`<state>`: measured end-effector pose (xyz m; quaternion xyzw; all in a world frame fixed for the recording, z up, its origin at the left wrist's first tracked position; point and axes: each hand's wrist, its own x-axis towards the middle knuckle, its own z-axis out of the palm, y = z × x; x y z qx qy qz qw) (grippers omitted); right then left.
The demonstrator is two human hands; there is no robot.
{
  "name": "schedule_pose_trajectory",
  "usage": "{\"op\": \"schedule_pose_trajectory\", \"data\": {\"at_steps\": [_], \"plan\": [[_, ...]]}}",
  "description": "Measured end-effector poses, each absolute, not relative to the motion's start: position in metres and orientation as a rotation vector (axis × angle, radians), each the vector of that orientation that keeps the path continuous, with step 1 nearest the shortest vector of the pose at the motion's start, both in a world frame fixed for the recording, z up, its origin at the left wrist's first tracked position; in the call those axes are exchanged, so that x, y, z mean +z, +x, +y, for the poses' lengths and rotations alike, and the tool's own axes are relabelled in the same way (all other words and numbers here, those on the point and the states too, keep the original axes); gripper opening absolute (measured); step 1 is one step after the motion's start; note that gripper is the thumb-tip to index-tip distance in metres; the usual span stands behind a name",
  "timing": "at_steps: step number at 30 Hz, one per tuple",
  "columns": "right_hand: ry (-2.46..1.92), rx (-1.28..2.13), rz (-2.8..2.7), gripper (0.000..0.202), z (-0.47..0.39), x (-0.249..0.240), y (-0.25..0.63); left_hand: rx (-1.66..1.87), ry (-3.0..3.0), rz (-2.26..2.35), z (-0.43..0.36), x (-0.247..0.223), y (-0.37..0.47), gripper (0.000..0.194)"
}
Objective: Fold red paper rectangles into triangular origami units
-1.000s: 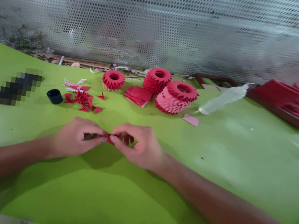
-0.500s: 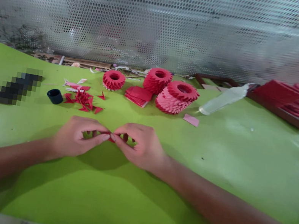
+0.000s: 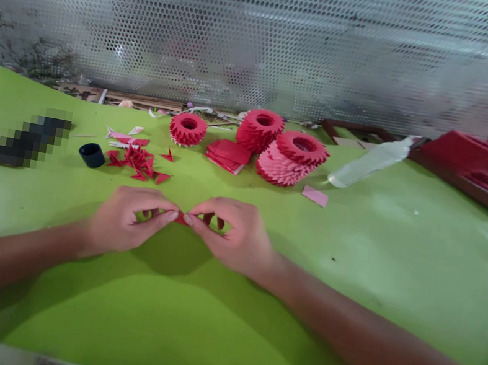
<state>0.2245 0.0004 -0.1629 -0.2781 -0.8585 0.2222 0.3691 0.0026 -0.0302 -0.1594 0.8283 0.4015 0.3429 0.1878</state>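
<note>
A small piece of red paper (image 3: pixel 181 218) is stretched between my two hands, mostly covered by the fingertips. My left hand (image 3: pixel 131 219) pinches its left end between thumb and index finger. At the other end, my right hand (image 3: pixel 230 233) grips it the same way. Just beyond the left hand lies a loose pile of folded red paper pieces (image 3: pixel 137 159), with a dark cylindrical cup (image 3: pixel 91 155) beside it. Farther off, a stack of red paper rectangles (image 3: pixel 229 155) sits near the middle.
Ringed stacks of folded paper stand behind: a small red one (image 3: pixel 188 130), a taller red one (image 3: pixel 260 130) and a red-and-pink one (image 3: pixel 292 159). A pink paper slip (image 3: pixel 315 196), a clear bottle-like object (image 3: pixel 370 162) and a brown tray (image 3: pixel 475 184) of red paper lie rightward.
My fingertips have drawn slightly apart, so more of the red paper shows between them. The view has shifted a little; the things on the table keep their places.
</note>
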Motion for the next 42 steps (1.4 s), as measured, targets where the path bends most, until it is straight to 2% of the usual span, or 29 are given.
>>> {"op": "schedule_pose_trajectory", "data": {"at_steps": [8, 17, 42], "plan": [[-0.710, 0.597, -2.220, 0.014, 0.001, -0.164, 0.224, 0.941, 2.295, 1.160, -0.029, -0.160, 0.003, 0.018], [-0.914, 0.898, -2.131, 0.020, 0.002, -0.158, 0.222, 0.815, 2.377, 1.135, -0.031, -0.161, 0.003, 0.016], [-0.983, 0.909, -2.080, 0.027, 0.003, -0.154, 0.223, 0.951, 2.187, 1.267, -0.030, -0.158, 0.003, 0.023]]}}
